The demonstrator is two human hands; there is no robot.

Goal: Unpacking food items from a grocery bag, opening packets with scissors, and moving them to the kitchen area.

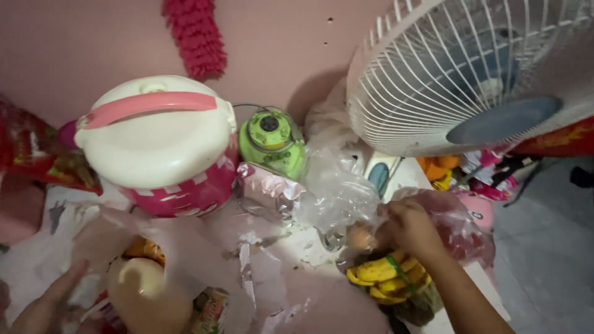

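Seen from the head camera, the person's right hand reached into a heap of clear plastic bags on a cluttered white surface, its fingers curled shut around a small round brownish thing that was too blurred to identify. Just below that hand lay a bunch of yellow bananas, bound with a green band and partly under the wrist. A reddish bag bulged just beyond the knuckles.

At the lower left, the left hand rested flat with fingers spread loosely open on a translucent white bag, gripping nothing that could be made out. Inside that bag stood a pale bottle with a rounded cap, beside orange packets that showed only dimly through the film.

Behind the bags sat a pink-and-white rice cooker with a pink handle across its cream lid. To its right stood a small green appliance with a dark knob on top. A white fan with a blue hub tilted over the right side of the scene. A pink fluffy duster hung on the pink wall above the cooker, and red packets lay at the far left edge.
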